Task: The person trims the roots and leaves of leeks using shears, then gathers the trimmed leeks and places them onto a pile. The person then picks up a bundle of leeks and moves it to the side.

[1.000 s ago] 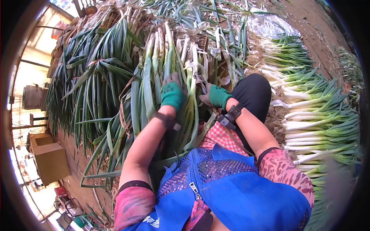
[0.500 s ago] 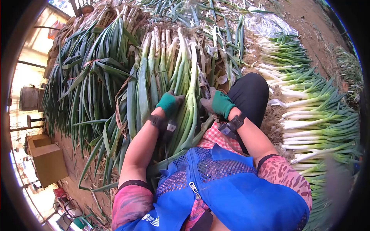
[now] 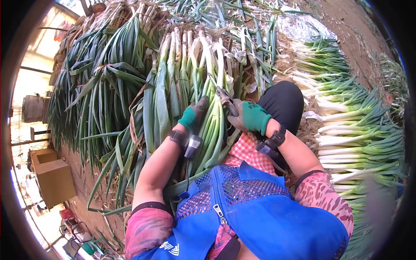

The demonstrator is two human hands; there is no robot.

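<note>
My left hand [image 3: 196,113], in a green glove with dark grey fingers, is closed round the green stalks of several long green onions [image 3: 212,134] that lie across my lap. My right hand [image 3: 249,116], gloved alike, grips an air blow gun [image 3: 225,97]. Its thin nozzle points up and left, over the pale shafts of the green onions. Part of the gun's handle is hidden inside the right glove. Beside my left hand, more unpeeled green onions [image 3: 162,95] lie with their roots away from me.
Tied bundles of green onions [image 3: 97,82] are piled at left. A long row of white, cleaned green onions [image 3: 342,141] runs down the right side. Silver sheeting [image 3: 303,26] lies at the upper right, a yellowish box [image 3: 54,177] at the lower left. My bent knee [image 3: 284,102] rises beside my right hand.
My right hand has turned, and the air blow gun's nozzle has swung left across the onion shafts. My left hand has shifted slightly up, still on the stalks.
</note>
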